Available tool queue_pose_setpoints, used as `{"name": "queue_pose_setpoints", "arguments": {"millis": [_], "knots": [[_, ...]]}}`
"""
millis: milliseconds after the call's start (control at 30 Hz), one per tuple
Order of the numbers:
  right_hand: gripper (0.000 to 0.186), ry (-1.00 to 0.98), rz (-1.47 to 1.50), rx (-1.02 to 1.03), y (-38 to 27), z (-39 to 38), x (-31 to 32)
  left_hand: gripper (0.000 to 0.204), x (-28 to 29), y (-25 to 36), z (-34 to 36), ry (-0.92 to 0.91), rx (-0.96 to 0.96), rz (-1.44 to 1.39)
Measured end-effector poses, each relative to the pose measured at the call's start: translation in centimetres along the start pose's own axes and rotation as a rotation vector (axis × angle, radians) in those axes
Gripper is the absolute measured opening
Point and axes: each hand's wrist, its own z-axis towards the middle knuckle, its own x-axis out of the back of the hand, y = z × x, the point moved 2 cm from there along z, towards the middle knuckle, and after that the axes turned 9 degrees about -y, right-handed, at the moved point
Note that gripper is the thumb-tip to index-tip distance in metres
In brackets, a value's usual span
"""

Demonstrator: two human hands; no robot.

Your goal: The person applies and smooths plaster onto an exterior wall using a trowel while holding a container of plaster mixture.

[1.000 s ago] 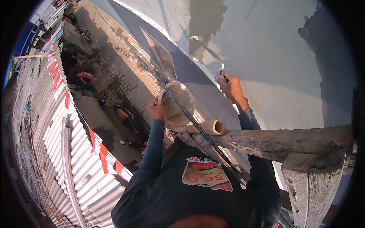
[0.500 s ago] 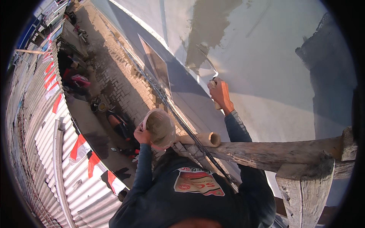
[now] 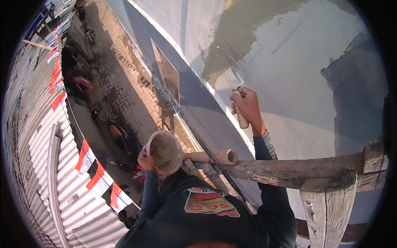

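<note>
My left hand point(image 3: 147, 161) is closed on the rim of a pale pinkish bucket point(image 3: 177, 153), with grey mortar point(image 3: 161, 151) inside. In my right hand point(image 3: 250, 106) is a trowel point(image 3: 243, 120), its wooden handle gripped and its thin metal blade pointing up and away. The blade lies over or against the pale wall point(image 3: 297, 87), beside a wet grey-brown patch of mortar point(image 3: 237, 37). Whether the blade touches the wall I cannot tell. Both forearms are in dark sleeves.
Below my right arm runs a rough wooden beam point(image 3: 285, 170) on a thick post point(image 3: 328, 206). A bamboo pole end point(image 3: 228, 157) and a dark slanting bar point(image 3: 194, 134) lie close to the bucket. Far below, a paved lane point(image 3: 120, 78) passes a corrugated roof point(image 3: 45, 161) with red-and-white flags.
The view has shifted slightly. My right hand and the trowel have moved a little to the right, and more of the handle shows. The bucket sits lower and farther left, still held.
</note>
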Motion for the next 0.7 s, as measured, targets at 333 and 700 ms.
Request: {"name": "queue_pose_setpoints", "arguments": {"millis": [333,700], "knots": [[0.020,0.156,-0.093,0.026,-1.9,4.2,0.1,0.021,-1.0,-1.0,0.8,0.038,-0.001,-0.027],[0.021,0.039,-0.057,0.106,-4.2,0.4,1.3,0.030,-1.0,0.8,0.1,-0.036,0.059,0.026]]}}
